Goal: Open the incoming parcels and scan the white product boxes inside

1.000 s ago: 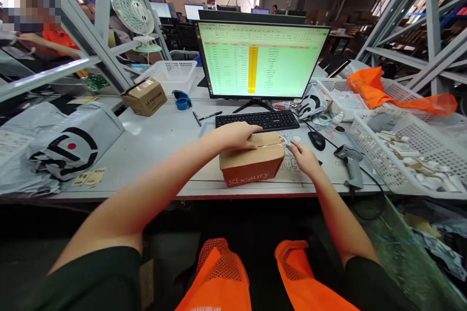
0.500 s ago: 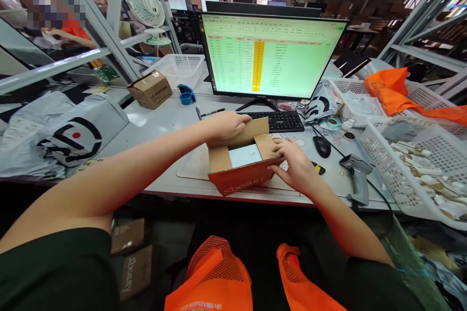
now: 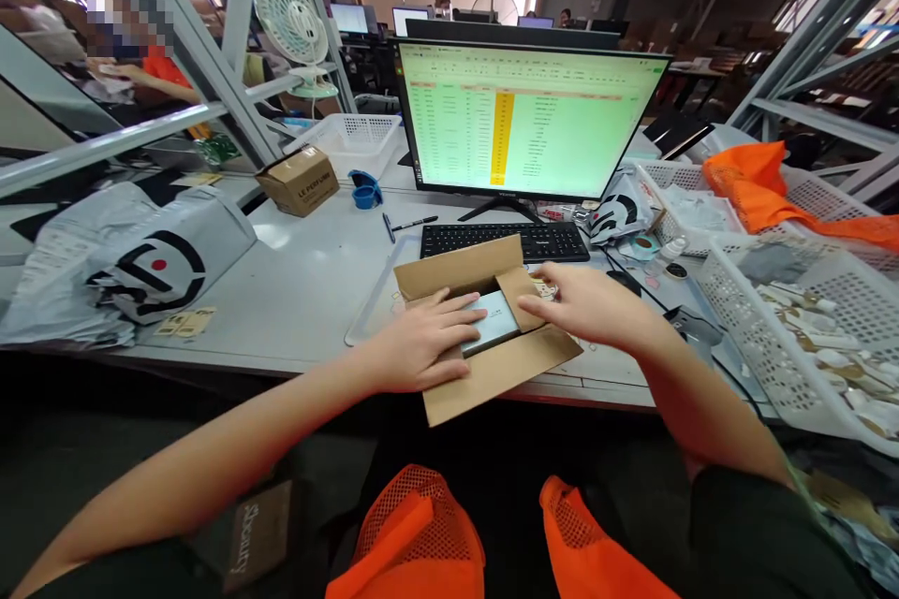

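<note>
Head view: at the near edge of the desk (image 3: 302, 323), the cardboard box (image 3: 495, 360) sits open before you, its front flap (image 3: 502, 381) folded out toward you, seemingly to leave the mouth free. Your left hand (image 3: 425, 344) spreads its fingers wide over the box's left side, apparently to steady it, fingertips over the pale package (image 3: 497, 316) inside; whether they press down cannot be told. Your right hand (image 3: 590, 301) has thumb and fingers parted at the right flap (image 3: 522, 295), likely to hold it aside, though a pinch cannot be confirmed. Behind, the back flap (image 3: 464, 267) tilts up just before the keyboard (image 3: 552, 241). Farther off, the monitor (image 3: 449, 131) faces you, presumably for reading its table as you work.
</note>
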Available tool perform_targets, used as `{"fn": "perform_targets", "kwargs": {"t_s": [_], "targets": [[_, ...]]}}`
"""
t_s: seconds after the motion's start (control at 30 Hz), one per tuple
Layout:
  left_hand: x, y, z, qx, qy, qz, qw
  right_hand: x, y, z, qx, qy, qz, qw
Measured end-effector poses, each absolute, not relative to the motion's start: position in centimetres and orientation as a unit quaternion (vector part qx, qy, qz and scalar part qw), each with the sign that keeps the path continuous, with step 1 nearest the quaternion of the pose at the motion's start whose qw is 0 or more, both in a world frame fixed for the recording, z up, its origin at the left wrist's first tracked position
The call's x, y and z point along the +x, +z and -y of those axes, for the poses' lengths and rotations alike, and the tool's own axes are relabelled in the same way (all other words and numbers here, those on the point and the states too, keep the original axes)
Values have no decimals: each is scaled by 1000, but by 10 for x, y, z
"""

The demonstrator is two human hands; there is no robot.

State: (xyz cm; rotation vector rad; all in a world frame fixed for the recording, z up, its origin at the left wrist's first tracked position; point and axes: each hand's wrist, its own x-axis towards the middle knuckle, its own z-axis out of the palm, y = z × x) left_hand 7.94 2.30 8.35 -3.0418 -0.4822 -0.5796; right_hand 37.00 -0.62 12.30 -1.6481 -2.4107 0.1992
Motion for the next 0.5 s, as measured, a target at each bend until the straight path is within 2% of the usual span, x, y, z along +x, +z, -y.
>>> {"fn": "perform_targets", "kwargs": {"t_s": [0.07,0.1,0.17,0.23,0.33,0.43,0.5], "targets": [[75,63,-12,-945,-282,163,-30,356,131,-10,-586,58,807,28],[73,54,-9,-920,-352,166,-33,354,130,-16,-590,60,805,16],[65,43,-5,-855,-482,192,-9,363,119,-23,-593,105,796,58],[51,39,1,-813,-529,243,22,386,102,-24,-581,199,772,161],[21,46,10,-841,-428,332,-7,422,67,-15,-509,334,720,333],[6,68,7,-884,-271,377,-59,429,18,1,-466,426,650,422],[15,90,-2,-905,-164,389,-47,419,-13,10,-452,445,607,479]]}}
